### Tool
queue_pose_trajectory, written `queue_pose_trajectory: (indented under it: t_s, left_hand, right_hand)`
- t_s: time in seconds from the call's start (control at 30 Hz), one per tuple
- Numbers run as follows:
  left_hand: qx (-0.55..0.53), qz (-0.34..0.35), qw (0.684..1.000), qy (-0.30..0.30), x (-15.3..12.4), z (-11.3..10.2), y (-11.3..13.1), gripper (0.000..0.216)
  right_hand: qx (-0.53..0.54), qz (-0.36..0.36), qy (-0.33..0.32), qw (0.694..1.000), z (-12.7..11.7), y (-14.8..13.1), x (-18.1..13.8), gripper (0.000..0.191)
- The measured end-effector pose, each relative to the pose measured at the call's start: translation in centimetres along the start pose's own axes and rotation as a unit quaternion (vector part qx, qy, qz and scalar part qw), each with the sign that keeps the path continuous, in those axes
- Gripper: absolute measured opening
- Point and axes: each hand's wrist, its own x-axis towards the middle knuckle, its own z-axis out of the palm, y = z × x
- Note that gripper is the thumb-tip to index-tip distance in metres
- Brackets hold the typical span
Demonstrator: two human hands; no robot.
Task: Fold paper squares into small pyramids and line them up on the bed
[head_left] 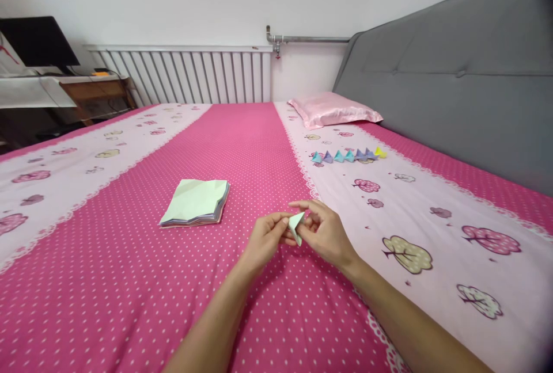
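Note:
Between my two hands is a small pale green piece of folded paper, pointed at its corners. My left hand pinches its left side between thumb and fingers. On the other side, my right hand grips it with the thumb and curled fingers, the index finger reaching over the top. Both hands are above the pink dotted bedspread. To the left lies a stack of square paper sheets, pale green on top. Farther right sits a row of several folded paper pieces in blue, purple and yellow.
A pink pillow rests near the grey headboard at the right. Behind the bed stand a white radiator and a wall pipe. At the far left, a black monitor stands on a desk.

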Motion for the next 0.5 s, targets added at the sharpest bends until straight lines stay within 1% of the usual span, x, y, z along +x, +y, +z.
queue_pose_trajectory:
  t_s: [0.07,0.13,0.27,0.33,0.43,0.5]
  left_hand:
    - [-0.010,-0.002,1.000,-0.028,-0.26,0.26,0.07,0.036]
    - [-0.024,0.004,0.998,-0.059,-0.52,0.55,0.16,0.039]
    - [-0.032,0.034,0.993,-0.107,-0.60,0.98,0.01,0.053]
    - [-0.030,0.033,0.994,-0.104,-0.42,1.05,-0.21,0.049]
    - [-0.023,0.028,0.997,-0.072,-0.17,1.02,-0.42,0.037]
    - [-0.026,0.029,0.998,-0.050,-0.12,0.97,-0.39,0.031]
  right_hand:
    - [-0.020,-0.032,0.020,0.999,0.02,-0.23,-0.06,0.023]
    - [-0.027,-0.048,0.038,0.998,0.00,-0.42,-0.09,0.017]
    - [-0.032,-0.062,0.070,0.995,-0.05,-0.47,-0.16,0.018]
    - [-0.036,-0.062,0.072,0.995,-0.02,-0.32,-0.22,0.021]
    - [-0.031,-0.065,0.055,0.996,0.04,-0.01,-0.24,0.024]
    - [-0.020,-0.082,0.036,0.996,0.05,0.13,-0.16,0.028]
